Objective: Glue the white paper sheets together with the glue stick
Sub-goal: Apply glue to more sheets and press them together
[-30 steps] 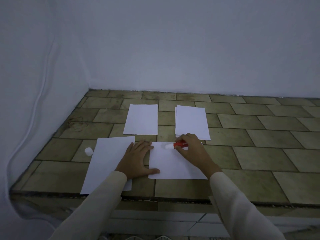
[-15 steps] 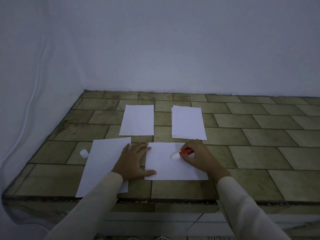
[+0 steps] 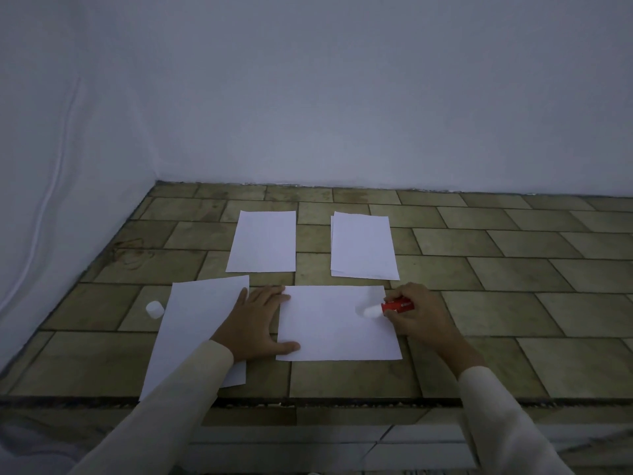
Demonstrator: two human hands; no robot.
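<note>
A small white cap (image 3: 153, 309) is lying on the tiled counter (image 3: 513, 303), far out at 9 o'clock from your hands. Just beside it, at its 3 o'clock, a tilted sheet (image 3: 195, 323) of white paper is lying, and its near corner is reaching the front edge of the counter.

Your left hand (image 3: 255, 323) is lying flat and wide open, and it is holding nothing. Its heel is resting on the right edge of the tilted sheet. Its fingers are pointing to 1 o'clock. Its thumb is sticking out to 3 o'clock and pressing down on the left edge of the middle sheet (image 3: 329, 330).

The middle sheet is lying between your two hands, with a long side facing you. At its 11 o'clock a far sheet (image 3: 262, 241) is lying by itself. At its 1 o'clock a small pile of sheets (image 3: 363, 246) is lying, with edges that are not quite lining up.

Your right hand (image 3: 419, 315) is curling round the red glue stick (image 3: 390, 307) and pinching it between thumb and fingers. The stick is lying low, and its white end is pointing to 9 o'clock over the right part of the middle sheet. I cannot tell if that end is touching the paper.
</note>
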